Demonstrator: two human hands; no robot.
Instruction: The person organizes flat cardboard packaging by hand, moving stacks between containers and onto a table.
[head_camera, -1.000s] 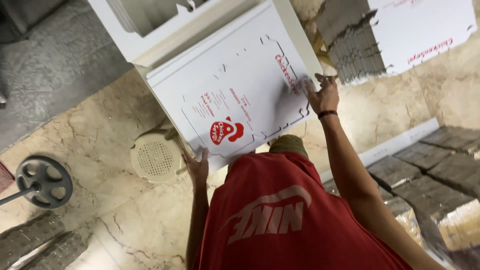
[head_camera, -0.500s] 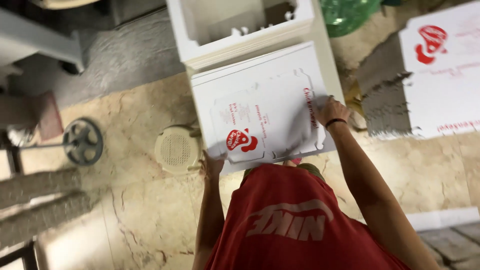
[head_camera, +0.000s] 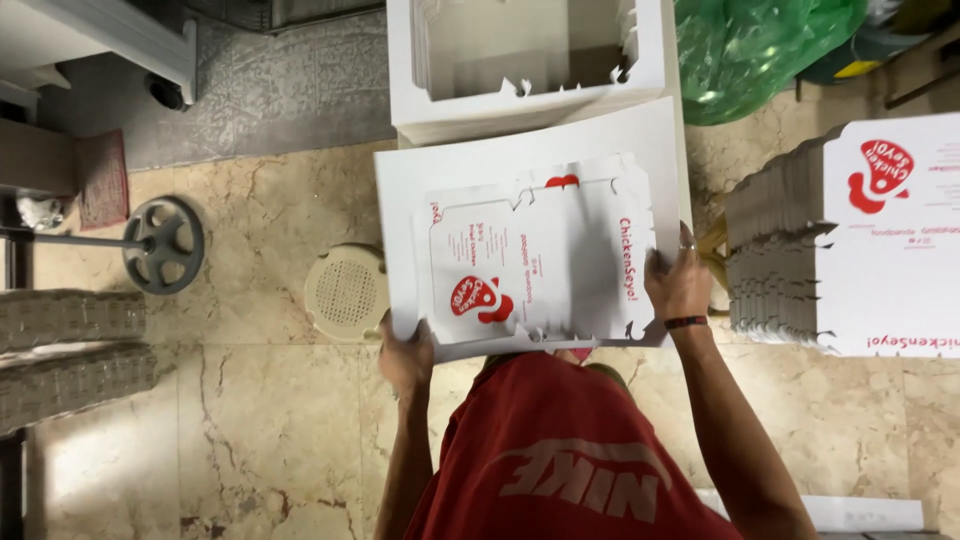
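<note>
White flat carton (head_camera: 535, 260) is now held squarer over the bench's (head_camera: 400, 200) near edge than before, left hand (head_camera: 405, 355) and right hand (head_camera: 680, 285) pinching opposite edges, fingers closed.

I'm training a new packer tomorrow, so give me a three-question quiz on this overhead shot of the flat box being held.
1. True or false: both hands grip the flat white carton blank, the left hand at its near left corner and the right hand at its right edge.
2. What stands to the right of the held blank? A) a stack of flat cartons B) a metal bucket C) a ladder
3. Fill in: the round cream perforated thing lies on the ____ beside the blank's left edge.

Key: 1 true; 2 A; 3 floor
</note>
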